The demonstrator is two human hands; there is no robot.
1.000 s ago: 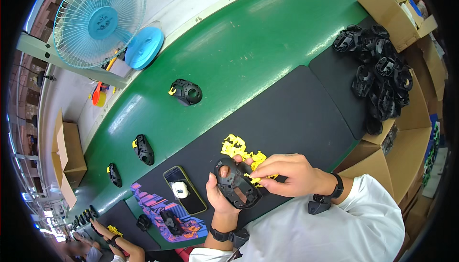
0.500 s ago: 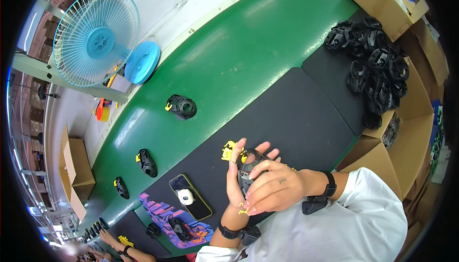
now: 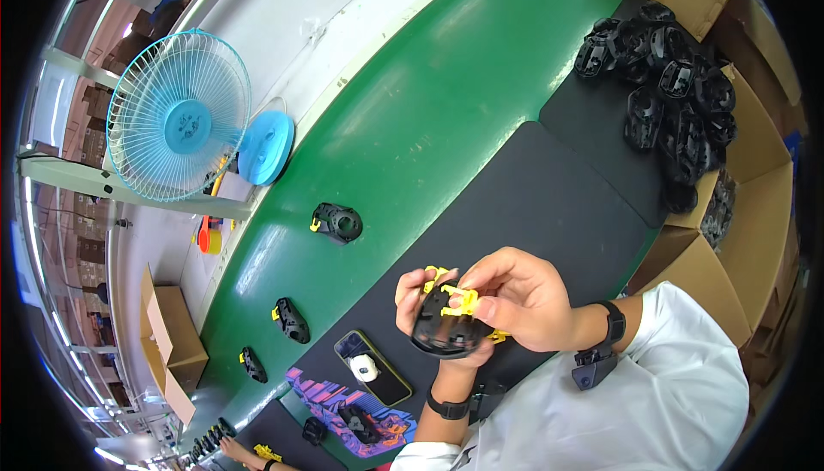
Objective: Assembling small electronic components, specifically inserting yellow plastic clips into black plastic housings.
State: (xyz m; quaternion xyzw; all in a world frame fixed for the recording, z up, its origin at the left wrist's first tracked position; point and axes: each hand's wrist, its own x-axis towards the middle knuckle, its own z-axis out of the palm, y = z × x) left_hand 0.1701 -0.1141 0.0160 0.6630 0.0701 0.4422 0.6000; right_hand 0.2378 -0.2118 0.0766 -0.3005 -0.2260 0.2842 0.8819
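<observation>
In front of me my left hand (image 3: pixel 410 301) is wrapped round a black oval plastic shell (image 3: pixel 445 339), which looks like a computer mouse housing. Its rounded side is tilted toward me. Pinched between the thumb and fingers of my right hand (image 3: pixel 530 299) is a small yellow plastic clip (image 3: pixel 464 302), right against the shell's upper edge. I cannot tell whether it is seated there. Another yellow piece (image 3: pixel 499 336) shows below my right hand; what bears it is hidden. More yellow pieces (image 3: pixel 435 275) appear just beyond my left fingertips.
Three black shells with yellow clips, one of them the farthest shell (image 3: pixel 337 223), stand on the green table (image 3: pixel 429 119). A phone (image 3: pixel 373 368) with a white case lies left on the dark mat (image 3: pixel 532 205). Far right are piled black shells (image 3: pixel 678 85) and open cartons (image 3: pixel 755 230).
My right hand has drawn back from over the shell and now holds a yellow clip at its edge. The shell has turned, rounded side toward me. The whole view has shifted a little.
</observation>
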